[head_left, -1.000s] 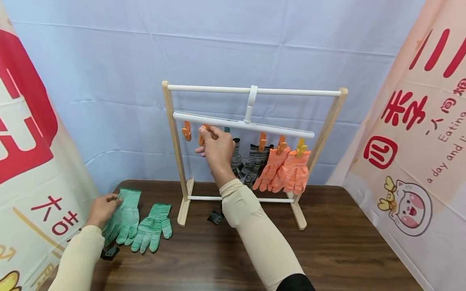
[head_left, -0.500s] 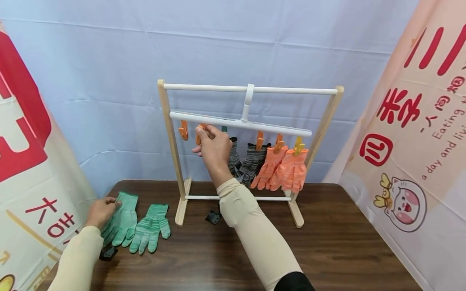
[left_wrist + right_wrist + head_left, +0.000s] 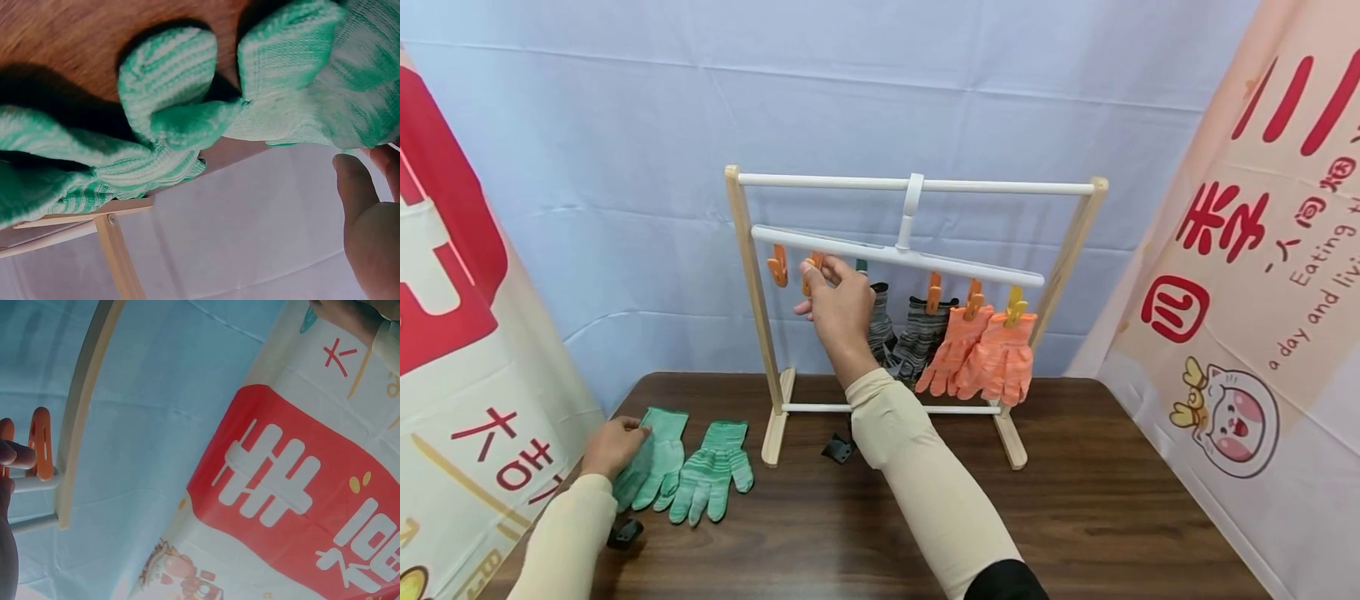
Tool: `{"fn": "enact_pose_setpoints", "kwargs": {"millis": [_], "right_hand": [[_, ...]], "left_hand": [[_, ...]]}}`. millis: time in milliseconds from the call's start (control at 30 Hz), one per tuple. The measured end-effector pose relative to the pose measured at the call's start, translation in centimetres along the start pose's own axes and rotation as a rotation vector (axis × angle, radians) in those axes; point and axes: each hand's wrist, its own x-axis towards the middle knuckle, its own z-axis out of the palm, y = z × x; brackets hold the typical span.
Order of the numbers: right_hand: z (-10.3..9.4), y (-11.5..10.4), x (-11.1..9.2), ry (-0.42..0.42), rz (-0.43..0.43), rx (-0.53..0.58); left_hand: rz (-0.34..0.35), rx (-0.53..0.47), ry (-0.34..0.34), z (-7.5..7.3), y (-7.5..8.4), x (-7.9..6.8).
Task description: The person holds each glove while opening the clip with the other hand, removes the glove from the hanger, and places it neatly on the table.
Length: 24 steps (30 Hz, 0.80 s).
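- Slanting up and leftward from the bottom edge, the right forearm, in a cream sleeve (image 3: 932, 467), ends in a raised right hand (image 3: 842, 312) left of the frame's centre.
- Thumb and fingers of that hand pinch an orange clothespin (image 3: 808, 279) just under the left half of a white hanger (image 3: 842, 246); the wrist bends slightly, and the back of the hand faces the camera.
- Another orange clothespin (image 3: 777, 268) hangs beside it, nearer the hanger's left end; the right wrist view shows both clips at its left edge.
- Lower left, the left forearm points upward and a little right, with the left hand (image 3: 613, 447) low over the table (image 3: 1075, 500).
- That hand pinches the cuff of the left green glove (image 3: 662, 454); in the left wrist view the thumb shows on the near side of the cuff, some fingers beyond.
- The right green glove (image 3: 712, 473) lies just beside it, fingers toward the bottom of the frame.
- The hanger tilts, left end higher, from a rack (image 3: 1067, 242) in the middle of the frame.
- Right of the raised hand, grey gloves (image 3: 921, 333) and orange gloves (image 3: 1000, 358) hang below the hanger, the orange ones farther right.
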Motion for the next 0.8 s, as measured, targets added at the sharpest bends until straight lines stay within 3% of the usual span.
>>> {"fn": "enact_pose_setpoints", "kwargs": {"millis": [433,800], "right_hand": [[0.01,-0.15,0.01,-0.024,0.003,0.019],[-0.01,-0.47,-0.05,-0.037,0.015,-0.003]], "left_hand": [[0.041,0.069,-0.038,-0.15,0.14,-0.27],[0.02,0.081,-0.056,-0.27,0.47,-0.35]]}}
